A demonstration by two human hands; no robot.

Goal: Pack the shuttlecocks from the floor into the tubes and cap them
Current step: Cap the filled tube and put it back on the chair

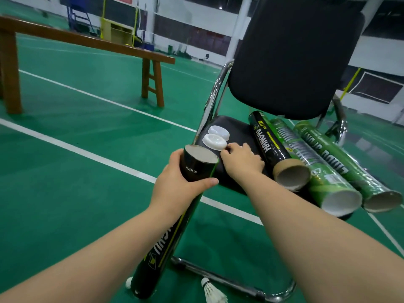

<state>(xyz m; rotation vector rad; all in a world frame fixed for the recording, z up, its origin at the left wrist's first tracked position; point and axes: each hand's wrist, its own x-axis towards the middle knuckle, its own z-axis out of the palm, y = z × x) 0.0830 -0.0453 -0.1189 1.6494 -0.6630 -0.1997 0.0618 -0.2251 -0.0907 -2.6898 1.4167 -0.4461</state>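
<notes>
My left hand (175, 184) grips a long black tube (175, 226) near its open top end, holding it tilted beside the chair. My right hand (241, 161) rests on the black chair seat (238, 132), with its fingertips touching the nearer of two white caps (215, 141). The second cap (219, 131) lies just behind the first. On the seat's right side lie a black tube (273, 149) and two green tubes (314, 167) (349, 165), all with open ends facing me. A white shuttlecock (211, 291) lies on the floor by the chair's base.
The chair's chrome frame (229, 278) runs along the green floor below my arms. A long wooden bench (87, 44) stands at the back left. White court lines (87, 153) cross the floor. A small white object (129, 282) peeks out beside the held tube's bottom.
</notes>
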